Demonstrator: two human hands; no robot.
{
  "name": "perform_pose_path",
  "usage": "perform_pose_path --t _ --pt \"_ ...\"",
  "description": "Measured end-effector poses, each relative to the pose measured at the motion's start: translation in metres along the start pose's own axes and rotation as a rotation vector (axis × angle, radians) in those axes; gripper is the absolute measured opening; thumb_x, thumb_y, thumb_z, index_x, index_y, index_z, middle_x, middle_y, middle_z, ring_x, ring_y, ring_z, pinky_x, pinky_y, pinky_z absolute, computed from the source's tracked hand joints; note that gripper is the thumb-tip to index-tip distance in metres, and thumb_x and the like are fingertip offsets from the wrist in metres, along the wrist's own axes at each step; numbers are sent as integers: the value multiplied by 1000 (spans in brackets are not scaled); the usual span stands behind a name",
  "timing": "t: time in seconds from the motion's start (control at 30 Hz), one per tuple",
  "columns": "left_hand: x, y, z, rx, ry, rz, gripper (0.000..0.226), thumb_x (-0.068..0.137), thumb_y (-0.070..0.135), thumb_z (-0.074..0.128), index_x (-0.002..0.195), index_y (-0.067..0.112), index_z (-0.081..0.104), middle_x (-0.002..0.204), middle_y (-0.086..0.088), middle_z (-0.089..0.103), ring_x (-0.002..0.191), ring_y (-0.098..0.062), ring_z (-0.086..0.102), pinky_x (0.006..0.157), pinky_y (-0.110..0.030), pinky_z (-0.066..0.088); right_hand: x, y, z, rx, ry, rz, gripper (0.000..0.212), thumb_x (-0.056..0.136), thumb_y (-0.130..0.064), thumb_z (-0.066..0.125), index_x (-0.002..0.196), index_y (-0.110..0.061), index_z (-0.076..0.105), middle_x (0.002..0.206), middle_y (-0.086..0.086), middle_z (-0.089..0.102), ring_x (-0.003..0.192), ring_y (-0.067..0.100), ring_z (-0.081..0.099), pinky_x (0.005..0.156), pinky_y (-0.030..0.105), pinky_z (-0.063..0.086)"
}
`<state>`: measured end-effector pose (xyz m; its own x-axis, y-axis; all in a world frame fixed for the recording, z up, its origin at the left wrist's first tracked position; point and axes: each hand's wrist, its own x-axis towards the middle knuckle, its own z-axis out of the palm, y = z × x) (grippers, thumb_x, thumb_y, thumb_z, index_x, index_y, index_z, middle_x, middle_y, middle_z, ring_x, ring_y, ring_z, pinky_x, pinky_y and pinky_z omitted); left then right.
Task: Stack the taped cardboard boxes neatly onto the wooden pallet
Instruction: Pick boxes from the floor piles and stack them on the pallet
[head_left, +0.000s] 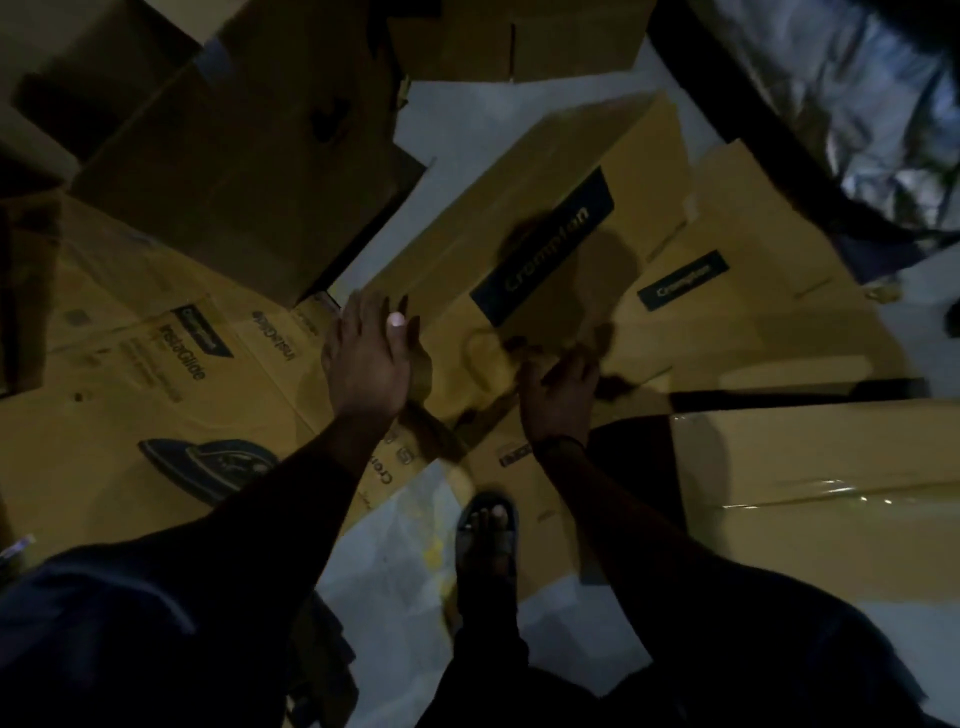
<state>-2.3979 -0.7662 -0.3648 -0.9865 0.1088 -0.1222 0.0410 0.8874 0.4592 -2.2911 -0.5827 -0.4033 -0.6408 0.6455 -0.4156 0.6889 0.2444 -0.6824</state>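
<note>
A yellow-brown cardboard box (540, 218) with a dark label strip lies tilted on the floor in the middle of the dim view. My left hand (369, 358) hovers over its near left corner with fingers spread and straight. My right hand (558, 387) reaches toward the box's near edge, fingers loosely extended; whether it touches the cardboard is too blurred to tell. A taped box (810, 483) with shiny clear tape sits at the right. No wooden pallet is visible.
Flattened printed cardboard (156, 395) covers the floor at left. Darker boxes (244, 156) stand stacked at the upper left. Another labelled box (753, 291) lies behind the central one. My sandalled foot (485, 535) stands on pale floor below the hands. Crinkled plastic (857, 104) fills the upper right.
</note>
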Motion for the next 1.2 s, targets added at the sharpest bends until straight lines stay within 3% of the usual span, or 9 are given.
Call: perform_pose_path --t 0.13,0.2,0.3,0.43,0.53,0.7,0.8,0.9,1.2 --pt "-3 10 17 43 -86 -35 74 103 65 9 151 24 46 164 -11 35 149 -40 31 118 -61 28 10 -26 -9 105 64 47 81 98 -55 55 155 -6 26 159 18 23 138 39 37 104 46 40" --pt "0 9 16 55 -119 -43 66 105 61 16 152 24 44 165 -11 33 150 -40 30 118 -62 27 12 -28 -2 56 49 58 94 95 -56 61 160 -7 16 164 19 13 147 40 25 112 49 35" --pt "19 5 24 149 -230 -21 61 105 55 32 157 24 33 167 -11 28 151 -45 24 118 -64 25 18 -20 3 14 -25 204 101 90 -50 70 162 -17 8 167 18 2 147 45 24 110 53 36" --pt "56 9 51 102 -509 20 97 84 78 33 164 26 16 168 -12 25 150 -44 29 119 -59 30 28 17 3 -79 -12 477 99 90 -47 70 162 -35 3 167 15 -16 152 47 4 112 67 30" --pt "78 11 76 -6 -652 26 112 74 91 46 163 28 19 156 -14 46 138 -38 49 111 -55 44 34 42 10 2 -44 455 98 88 -47 72 162 -38 8 166 17 -13 149 47 17 111 59 38" --pt "77 38 74 36 -694 88 102 83 66 75 162 40 16 154 -12 22 136 -43 44 108 -46 42 24 54 16 35 13 343 102 78 -62 74 160 -44 15 163 20 6 141 49 30 110 55 41" --pt "54 43 43 86 -685 133 114 66 78 79 158 51 17 149 -7 24 126 -42 54 101 -47 51 5 42 0 -54 37 278 98 74 -67 73 156 -47 21 165 8 -1 144 43 23 112 60 34" --pt "27 54 7 147 -614 162 119 58 85 78 156 51 20 144 -9 27 122 -44 55 100 -51 52 -11 12 -42 -136 -11 277 101 73 -75 69 156 -46 19 167 12 1 147 45 19 115 62 27" --pt "-74 148 -157 107 -578 125 126 44 97 69 155 54 28 128 4 26 117 -30 53 95 -49 55 -142 -81 -201 -179 -15 307 99 67 -87 61 151 -47 29 161 6 19 142 38 29 112 53 40"
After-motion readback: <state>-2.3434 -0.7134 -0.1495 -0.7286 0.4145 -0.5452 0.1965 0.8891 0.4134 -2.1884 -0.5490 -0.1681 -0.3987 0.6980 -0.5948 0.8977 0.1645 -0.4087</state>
